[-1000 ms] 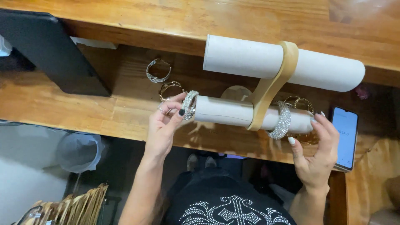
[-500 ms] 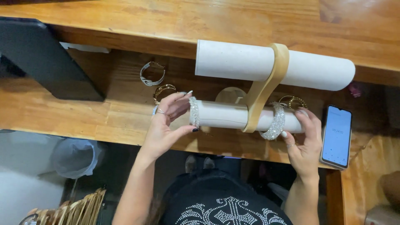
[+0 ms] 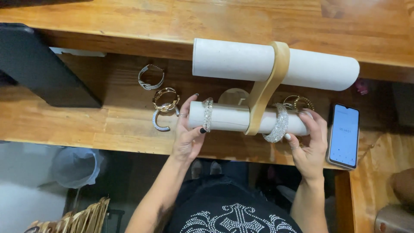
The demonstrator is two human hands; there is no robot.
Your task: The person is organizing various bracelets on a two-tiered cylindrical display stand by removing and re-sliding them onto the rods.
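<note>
Left hand [image 3: 186,136] wraps the left end of the lower white cylindrical display roll [image 3: 228,117], thumb & fingers pinching a thin sparkly silver bangle [image 3: 208,114] that sits around the roll near that end. Right hand [image 3: 309,142] cups the roll's right end, fingers curled over it, thumb just beside a wide rhinestone-covered silver bracelet [image 3: 279,124] that also rings the roll. Roll is held by a curved tan wooden stand arm [image 3: 268,88], w/ a bigger white upper roll [image 3: 241,60] above it. On the wooden counter [image 3: 86,125], left of the hands: open silver cuff [image 3: 160,121] near the left hand, gold chain-link bangle [image 3: 166,99] just behind it, multi-strand silver cuff [image 3: 150,77] further back. Gold bracelets [image 3: 299,102] lie behind the right hand. Smartphone w/ lit screen [image 3: 344,136] lies flat just right of the right hand. Dark tablet-like slab [image 3: 41,64] at far left.
</note>
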